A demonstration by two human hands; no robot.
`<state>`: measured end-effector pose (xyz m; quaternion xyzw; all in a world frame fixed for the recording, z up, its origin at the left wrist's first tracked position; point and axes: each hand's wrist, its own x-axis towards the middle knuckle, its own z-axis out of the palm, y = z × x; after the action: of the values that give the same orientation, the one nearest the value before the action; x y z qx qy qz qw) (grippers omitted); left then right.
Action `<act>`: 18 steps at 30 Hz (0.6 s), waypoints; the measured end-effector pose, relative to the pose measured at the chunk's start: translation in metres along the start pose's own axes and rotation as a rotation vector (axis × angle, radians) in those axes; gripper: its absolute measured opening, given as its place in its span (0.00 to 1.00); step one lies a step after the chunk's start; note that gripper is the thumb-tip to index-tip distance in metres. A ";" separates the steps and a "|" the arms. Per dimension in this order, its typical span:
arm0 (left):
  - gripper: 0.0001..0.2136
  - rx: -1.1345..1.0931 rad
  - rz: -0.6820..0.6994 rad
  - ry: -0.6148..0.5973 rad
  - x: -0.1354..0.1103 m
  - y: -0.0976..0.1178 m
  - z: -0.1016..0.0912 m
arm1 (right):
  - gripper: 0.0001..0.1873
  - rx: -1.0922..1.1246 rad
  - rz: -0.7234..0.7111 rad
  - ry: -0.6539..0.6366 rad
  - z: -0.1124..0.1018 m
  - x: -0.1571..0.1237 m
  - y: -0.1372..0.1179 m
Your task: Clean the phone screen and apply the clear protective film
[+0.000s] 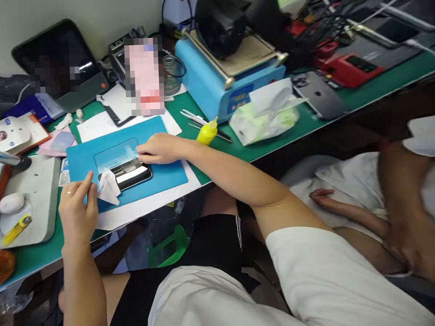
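Phone (141,174): on blue mat (168,176), near table's (303,124) front edge, long axis roughly parallel. My right hand (163,148): nearer, fingers clamped on clear sheet (115,152). My left hand (78,201): left of tissue (109,186), grip unclear.

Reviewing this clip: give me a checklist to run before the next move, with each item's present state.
1. Dark-framed device on the blue mat: ok, it lies there.
2. Right hand at the device: ok, fingers by its far side.
3. Left hand gripping the white tissue: cannot tell, contact unclear.
4. Device uncovered: not ok, tissue overlaps its left end in view.
5. Yellow bottle off the mat: ok, on the green tabletop.
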<state>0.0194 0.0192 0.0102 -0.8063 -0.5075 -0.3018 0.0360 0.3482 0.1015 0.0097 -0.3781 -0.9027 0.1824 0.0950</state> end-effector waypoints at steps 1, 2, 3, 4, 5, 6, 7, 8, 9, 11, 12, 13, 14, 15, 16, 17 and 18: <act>0.17 -0.019 -0.002 0.002 -0.001 -0.001 0.001 | 0.14 0.005 -0.004 -0.001 0.000 0.000 0.002; 0.17 -0.032 -0.006 0.000 -0.003 0.000 0.002 | 0.14 0.010 -0.004 -0.001 0.000 0.000 0.003; 0.16 -0.035 -0.012 -0.001 -0.006 0.003 0.002 | 0.14 0.015 -0.005 -0.001 0.000 -0.001 0.002; 0.16 -0.034 -0.014 -0.005 -0.009 0.007 0.002 | 0.13 0.019 -0.001 0.002 0.000 -0.002 0.001; 0.15 -0.023 -0.012 -0.005 -0.013 0.013 0.001 | 0.13 0.022 0.004 0.000 0.001 -0.003 -0.001; 0.15 -0.010 -0.006 -0.001 -0.017 0.019 0.001 | 0.13 0.022 0.017 -0.003 0.002 -0.005 -0.002; 0.14 0.001 0.015 -0.022 -0.020 0.026 0.002 | 0.13 0.021 0.029 -0.014 0.003 -0.006 -0.003; 0.14 0.007 0.055 -0.055 -0.022 0.032 0.004 | 0.14 0.017 0.038 -0.033 0.004 -0.006 -0.003; 0.14 0.003 0.106 -0.109 -0.024 0.039 0.006 | 0.15 0.009 0.050 -0.046 0.005 -0.007 -0.003; 0.14 -0.012 0.180 -0.214 -0.026 0.051 0.013 | 0.15 0.002 0.061 -0.069 0.008 -0.007 -0.002; 0.15 -0.020 0.189 -0.252 -0.026 0.057 0.017 | 0.15 -0.005 0.062 -0.068 0.010 -0.008 -0.002; 0.16 -0.037 0.193 -0.282 -0.026 0.061 0.021 | 0.16 -0.010 0.064 -0.066 0.011 -0.008 -0.002; 0.16 -0.054 0.198 -0.311 -0.027 0.064 0.024 | 0.16 -0.014 0.066 -0.063 0.012 -0.009 -0.002; 0.17 -0.068 0.199 -0.335 -0.027 0.066 0.026 | 0.16 -0.015 0.066 -0.064 0.012 -0.010 -0.002; 0.18 -0.079 0.196 -0.352 -0.027 0.067 0.028 | 0.16 -0.013 0.065 -0.069 0.013 -0.011 -0.001; 0.18 -0.086 0.189 -0.361 -0.028 0.066 0.028 | 0.17 -0.011 0.066 -0.072 0.014 -0.012 -0.001; 0.18 -0.086 0.175 -0.363 -0.028 0.064 0.027 | 0.17 -0.010 0.068 -0.074 0.014 -0.013 0.000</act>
<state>0.0763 -0.0243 -0.0104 -0.8894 -0.4202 -0.1684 -0.0644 0.3524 0.0884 -0.0035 -0.4021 -0.8930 0.1950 0.0533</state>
